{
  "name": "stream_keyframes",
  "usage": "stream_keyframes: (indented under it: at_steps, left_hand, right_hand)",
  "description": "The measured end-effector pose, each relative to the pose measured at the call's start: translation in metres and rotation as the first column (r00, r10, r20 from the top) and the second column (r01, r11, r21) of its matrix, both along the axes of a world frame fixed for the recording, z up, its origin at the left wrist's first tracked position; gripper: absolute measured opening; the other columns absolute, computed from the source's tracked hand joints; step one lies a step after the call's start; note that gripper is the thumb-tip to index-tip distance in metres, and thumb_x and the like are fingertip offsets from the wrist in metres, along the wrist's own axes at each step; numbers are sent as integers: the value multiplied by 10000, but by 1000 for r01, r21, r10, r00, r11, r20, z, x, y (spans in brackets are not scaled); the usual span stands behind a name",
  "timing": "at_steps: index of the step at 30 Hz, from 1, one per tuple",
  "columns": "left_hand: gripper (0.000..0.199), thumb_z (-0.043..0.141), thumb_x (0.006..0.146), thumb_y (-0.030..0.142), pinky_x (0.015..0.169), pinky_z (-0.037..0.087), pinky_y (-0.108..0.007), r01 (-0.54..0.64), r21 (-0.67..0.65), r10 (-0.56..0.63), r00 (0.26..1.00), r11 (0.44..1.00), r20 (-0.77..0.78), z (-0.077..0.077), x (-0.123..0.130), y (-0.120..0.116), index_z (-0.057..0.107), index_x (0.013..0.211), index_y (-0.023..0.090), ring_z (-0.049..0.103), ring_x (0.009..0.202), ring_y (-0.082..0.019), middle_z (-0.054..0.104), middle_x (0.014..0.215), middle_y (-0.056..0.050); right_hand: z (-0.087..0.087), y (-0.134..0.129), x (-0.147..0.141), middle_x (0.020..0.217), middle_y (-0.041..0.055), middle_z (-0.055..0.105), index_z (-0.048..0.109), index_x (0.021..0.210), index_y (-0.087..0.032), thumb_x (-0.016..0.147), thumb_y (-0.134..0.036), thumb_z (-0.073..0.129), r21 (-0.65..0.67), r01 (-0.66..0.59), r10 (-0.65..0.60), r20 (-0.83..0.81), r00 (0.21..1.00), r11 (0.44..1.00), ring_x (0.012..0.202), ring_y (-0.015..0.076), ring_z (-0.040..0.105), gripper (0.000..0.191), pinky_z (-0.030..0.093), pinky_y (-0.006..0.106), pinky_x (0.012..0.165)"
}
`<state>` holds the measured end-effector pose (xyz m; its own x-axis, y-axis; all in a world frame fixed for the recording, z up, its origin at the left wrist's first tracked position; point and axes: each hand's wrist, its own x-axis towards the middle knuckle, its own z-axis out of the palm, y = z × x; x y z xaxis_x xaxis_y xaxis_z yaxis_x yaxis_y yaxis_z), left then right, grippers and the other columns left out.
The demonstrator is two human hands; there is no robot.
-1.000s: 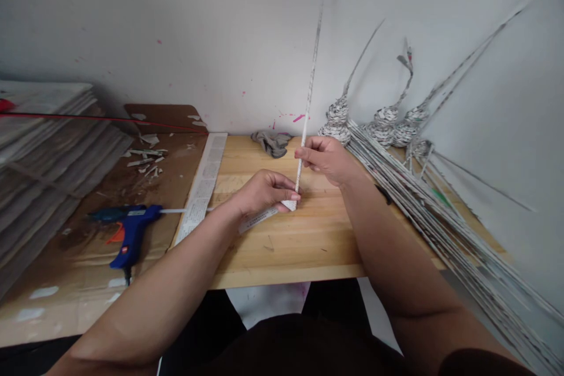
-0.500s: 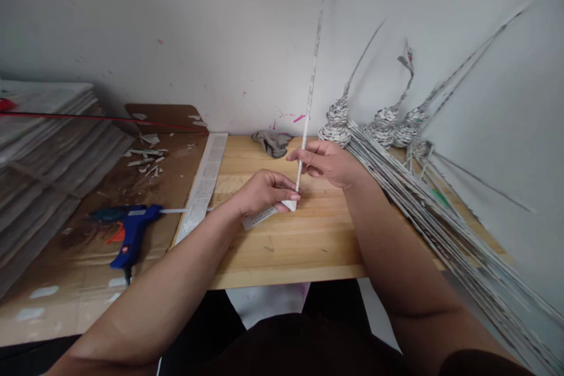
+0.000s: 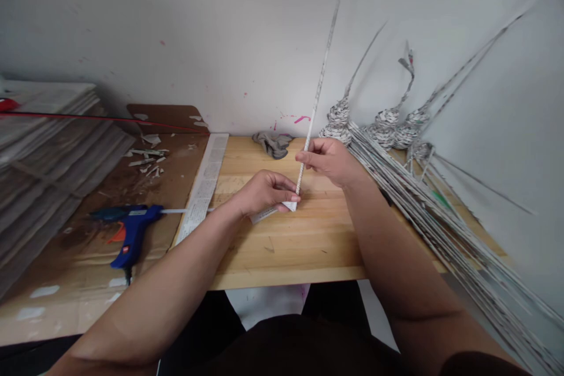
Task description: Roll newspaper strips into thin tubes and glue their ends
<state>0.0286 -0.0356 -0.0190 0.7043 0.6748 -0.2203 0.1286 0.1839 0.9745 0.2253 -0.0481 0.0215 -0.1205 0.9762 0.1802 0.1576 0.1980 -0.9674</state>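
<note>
Clock centre: the left pinch; 12 points away from the person.
Paper tube (image 3: 324, 70): above the wooden tabletop (image 3: 304, 252), its lower end at the left fingertips.
Tube's long axis: steeply raised, pointing just past 12; its upper end runs out of view.
Left hand (image 3: 268, 194): thumb and fingers pinched on the printed strip (image 3: 265, 215) at the tube's base, probably to steady the join there.
Printed strip: its tail slants toward 8, below the palm.
Right hand (image 3: 330, 163): thumb and fingertips closed around the tube higher up, seemingly to support and guide its length.
Glue gun (image 3: 136, 229): lying at 9, presumably apart to leave working room.
Tube bundle (image 3: 396, 182): stretching from 1 to 4, perhaps within right-hand reach.
Grey cloth (image 3: 274, 144): crumpled at 11, by the wall (image 3: 211, 41).
</note>
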Motion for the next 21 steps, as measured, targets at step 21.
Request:
stream_keyframes:
  at_steps: [21]
  left_hand:
    - [395,899,523,345,610,566,-276,-16,-52,16,1000,999,5,2,1,-3,721,806,134,663,675,-145,714,758,-44]
  right_hand:
    - [1,0,3,564,-31,514,577,677,-152,717,-418,791,-32,-46,42,-128,991,998,478,54,395,343,217,195,405]
